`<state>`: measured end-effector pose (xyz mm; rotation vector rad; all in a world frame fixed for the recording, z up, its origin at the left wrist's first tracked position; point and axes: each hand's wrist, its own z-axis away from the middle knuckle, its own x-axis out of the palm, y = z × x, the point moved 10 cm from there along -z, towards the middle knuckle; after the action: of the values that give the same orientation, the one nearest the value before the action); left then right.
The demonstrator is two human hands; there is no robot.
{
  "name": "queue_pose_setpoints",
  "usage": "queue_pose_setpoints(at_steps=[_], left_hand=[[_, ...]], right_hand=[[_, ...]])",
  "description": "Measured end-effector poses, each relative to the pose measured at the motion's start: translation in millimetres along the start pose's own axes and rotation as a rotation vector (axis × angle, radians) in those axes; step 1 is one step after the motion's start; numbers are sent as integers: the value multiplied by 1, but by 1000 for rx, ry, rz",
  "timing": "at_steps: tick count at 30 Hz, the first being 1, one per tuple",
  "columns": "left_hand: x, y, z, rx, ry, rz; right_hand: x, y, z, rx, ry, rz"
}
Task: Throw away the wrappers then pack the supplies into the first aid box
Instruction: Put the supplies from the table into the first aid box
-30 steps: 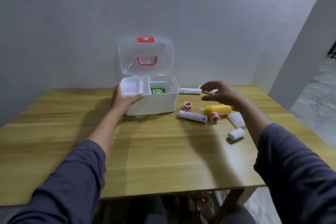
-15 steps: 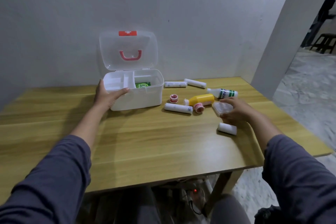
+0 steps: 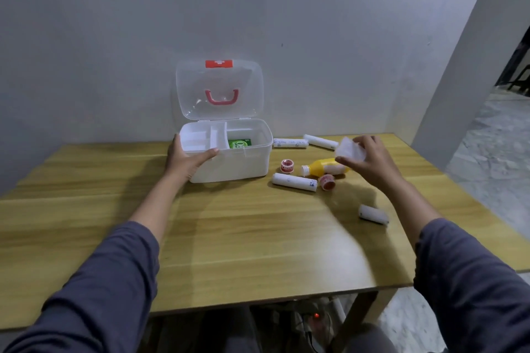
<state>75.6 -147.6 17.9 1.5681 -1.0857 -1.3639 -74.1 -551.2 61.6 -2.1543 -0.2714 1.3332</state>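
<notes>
Packing is under way, by the look of it. The left hand (image 3: 187,159) clamps the near left corner of the first aid box (image 3: 229,163), bracing it on the table (image 3: 229,238). The right hand (image 3: 372,165) is up off the table, fingers closed on a small pale packet (image 3: 350,149), blurred, so what it is stays unclear. The box stands open, its clear lid (image 3: 219,89) upright, a white tray on the left side and a green carton (image 3: 239,143) lying in the right compartment. Next move, I'd judge: swing that packet left over the rim and drop it in. Left on the table to the right of the box: a yellow bottle (image 3: 321,167), several white bandage rolls (image 3: 294,182) and two small red-and-white tape rolls (image 3: 287,165).
</notes>
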Motion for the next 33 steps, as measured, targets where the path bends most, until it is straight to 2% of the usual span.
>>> queue_pose_setpoints(at_steps=[5, 9, 14, 17, 19, 22, 25, 33], left_hand=[[1, -2, 2, 13, 3, 25], [2, -16, -7, 13, 12, 53], [-3, 13, 14, 65, 14, 3], [-4, 14, 12, 76, 24, -12], [-4, 10, 9, 73, 33, -15], [-5, 11, 9, 95, 56, -17], [-5, 8, 10, 66, 54, -15], [-3, 7, 13, 35, 22, 0]], right_hand=[[20, -92, -25, -231, -46, -32], [58, -157, -42, -345, -126, -29], [116, -210, -63, -449, -286, 130], [156, -219, -69, -490, -422, 338], [171, -223, -73, -513, -441, 402], [180, -228, -76, -528, -418, 346], [187, -224, -76, -520, -472, 304], [176, -200, -77, -462, -624, 436]])
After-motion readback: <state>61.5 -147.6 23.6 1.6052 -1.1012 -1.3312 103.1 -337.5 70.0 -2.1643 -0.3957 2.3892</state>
